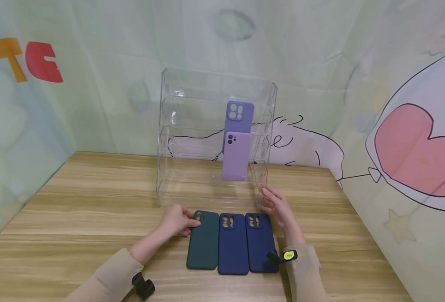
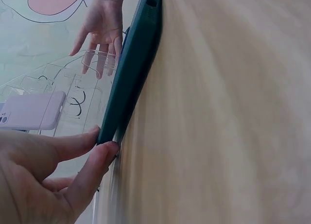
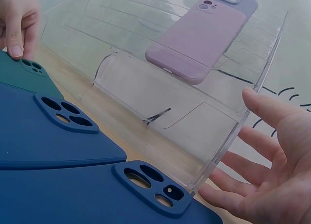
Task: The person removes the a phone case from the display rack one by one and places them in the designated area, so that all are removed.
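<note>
With thumb and fingers my left hand (image 1: pixel 175 221) pinches the top left corner of a dark green phone case (image 1: pixel 203 245). In the left wrist view the green case (image 2: pixel 127 78) is seen edge-on. Beside it on the table lie two navy blue phone cases, a middle one (image 1: pixel 233 251) and a right one (image 1: pixel 259 247). My right hand (image 1: pixel 278 206) is at the lower right edge of a clear tiered display rack (image 1: pixel 207 202). The right wrist view shows its fingers spread, the thumb (image 3: pixel 255 102) right at the rack's side panel.
A lilac phone case (image 1: pixel 236 161) and a purple one (image 1: pixel 246 113) behind it stand on the rack's right side. The wooden table (image 1: pixel 94 201) meets printed cloth walls (image 1: pixel 113 84) at the back and sides. Each wrist wears a small strapped camera.
</note>
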Available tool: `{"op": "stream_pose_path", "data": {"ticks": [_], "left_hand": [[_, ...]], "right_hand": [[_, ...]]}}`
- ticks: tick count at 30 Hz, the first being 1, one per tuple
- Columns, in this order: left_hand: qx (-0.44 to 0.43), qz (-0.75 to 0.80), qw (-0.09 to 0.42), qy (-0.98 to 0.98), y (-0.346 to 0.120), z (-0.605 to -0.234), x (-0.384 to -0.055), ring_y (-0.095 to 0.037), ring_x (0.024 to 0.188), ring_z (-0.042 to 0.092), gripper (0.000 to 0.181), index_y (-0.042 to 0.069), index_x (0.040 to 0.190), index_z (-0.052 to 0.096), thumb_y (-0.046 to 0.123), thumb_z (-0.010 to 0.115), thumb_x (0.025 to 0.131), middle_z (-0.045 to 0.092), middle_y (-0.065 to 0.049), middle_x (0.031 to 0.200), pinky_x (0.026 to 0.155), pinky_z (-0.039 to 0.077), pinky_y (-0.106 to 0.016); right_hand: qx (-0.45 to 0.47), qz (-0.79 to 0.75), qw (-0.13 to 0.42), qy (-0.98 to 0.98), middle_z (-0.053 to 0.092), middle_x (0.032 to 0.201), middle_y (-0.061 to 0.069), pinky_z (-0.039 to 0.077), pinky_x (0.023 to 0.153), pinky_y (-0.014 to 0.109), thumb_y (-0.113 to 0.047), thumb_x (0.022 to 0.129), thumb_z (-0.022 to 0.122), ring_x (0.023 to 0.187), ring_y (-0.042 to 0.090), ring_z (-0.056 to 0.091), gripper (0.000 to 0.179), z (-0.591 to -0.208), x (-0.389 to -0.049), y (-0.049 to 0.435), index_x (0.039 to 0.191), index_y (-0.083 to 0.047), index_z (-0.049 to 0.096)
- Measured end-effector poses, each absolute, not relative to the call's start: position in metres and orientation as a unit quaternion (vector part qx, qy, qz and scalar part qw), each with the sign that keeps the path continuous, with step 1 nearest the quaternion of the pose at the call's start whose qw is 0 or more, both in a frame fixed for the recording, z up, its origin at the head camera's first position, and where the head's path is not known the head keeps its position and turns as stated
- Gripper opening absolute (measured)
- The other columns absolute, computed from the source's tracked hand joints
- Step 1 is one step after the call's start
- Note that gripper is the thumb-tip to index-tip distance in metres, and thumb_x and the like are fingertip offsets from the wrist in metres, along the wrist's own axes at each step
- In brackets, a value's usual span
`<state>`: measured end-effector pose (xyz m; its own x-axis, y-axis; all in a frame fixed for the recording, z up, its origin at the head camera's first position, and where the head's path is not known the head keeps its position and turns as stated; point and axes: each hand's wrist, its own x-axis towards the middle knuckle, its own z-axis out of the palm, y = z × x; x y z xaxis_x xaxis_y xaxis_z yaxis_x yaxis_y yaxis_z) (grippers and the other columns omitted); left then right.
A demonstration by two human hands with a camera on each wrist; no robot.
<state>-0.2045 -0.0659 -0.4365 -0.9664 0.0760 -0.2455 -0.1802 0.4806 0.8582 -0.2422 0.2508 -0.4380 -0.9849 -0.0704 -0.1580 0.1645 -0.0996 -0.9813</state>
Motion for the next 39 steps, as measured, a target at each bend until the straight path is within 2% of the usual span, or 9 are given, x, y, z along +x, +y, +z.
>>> {"op": "stream_pose_path", "data": {"ticks": [7,15,21,29,34,39], "left_hand": [[-0.013,0.495,0.121,0.86,-0.071,-0.435,-0.206,-0.01,0.048,0.062,0.035,-0.012,0.105,0.066,0.007,0.08,0.079,0.069,-0.008,0.067,0.046,0.056,-0.025],[0.038,0.516,0.111,0.849,-0.076,-0.428,-0.213,-0.017,0.071,0.069,0.036,-0.015,0.114,0.062,0.001,0.073,0.084,0.071,-0.025,0.097,0.062,0.061,-0.028],[0.068,0.534,0.125,0.833,-0.078,-0.417,-0.221,-0.026,0.082,0.071,0.038,-0.013,0.12,0.059,0.004,0.069,0.087,0.069,-0.026,0.106,0.074,0.061,-0.036],[0.113,0.588,0.156,0.786,-0.082,-0.398,-0.238,-0.024,0.097,0.069,0.049,-0.011,0.133,0.05,0.012,0.064,0.093,0.062,-0.029,0.123,0.093,0.055,-0.045],[0.112,0.6,0.138,0.78,-0.083,-0.388,-0.246,-0.02,0.102,0.067,0.047,-0.006,0.135,0.051,0.015,0.063,0.095,0.062,-0.026,0.127,0.098,0.053,-0.043],[0.113,0.62,0.114,0.768,-0.078,-0.382,-0.251,-0.027,0.112,0.063,0.047,-0.005,0.136,0.05,0.013,0.063,0.094,0.059,-0.026,0.13,0.103,0.05,-0.048]], "right_hand": [[0.033,-0.737,0.081,0.67,0.027,0.158,0.022,0.032,0.115,0.06,-0.017,0.104,0.043,0.145,0.04,0.027,0.053,-0.438,-0.242,0.251,0.15,0.004,0.029],[0.037,-0.74,0.078,0.667,0.028,0.157,0.023,0.032,0.114,0.06,-0.017,0.104,0.044,0.145,0.04,0.027,0.053,-0.439,-0.243,0.251,0.15,0.005,0.029],[0.039,-0.742,0.079,0.665,0.029,0.156,0.024,0.032,0.114,0.059,-0.016,0.104,0.044,0.144,0.041,0.029,0.053,-0.437,-0.241,0.25,0.15,0.005,0.03],[0.037,-0.743,0.08,0.663,0.027,0.157,0.023,0.031,0.115,0.06,-0.016,0.104,0.043,0.144,0.041,0.028,0.053,-0.437,-0.241,0.25,0.15,0.005,0.029],[0.033,-0.742,0.08,0.665,0.027,0.157,0.022,0.033,0.114,0.059,-0.017,0.104,0.044,0.144,0.041,0.028,0.053,-0.436,-0.241,0.25,0.15,0.005,0.029],[0.035,-0.74,0.078,0.667,0.029,0.156,0.024,0.035,0.113,0.058,-0.017,0.104,0.044,0.143,0.041,0.03,0.053,-0.439,-0.241,0.25,0.15,0.004,0.03]]}}
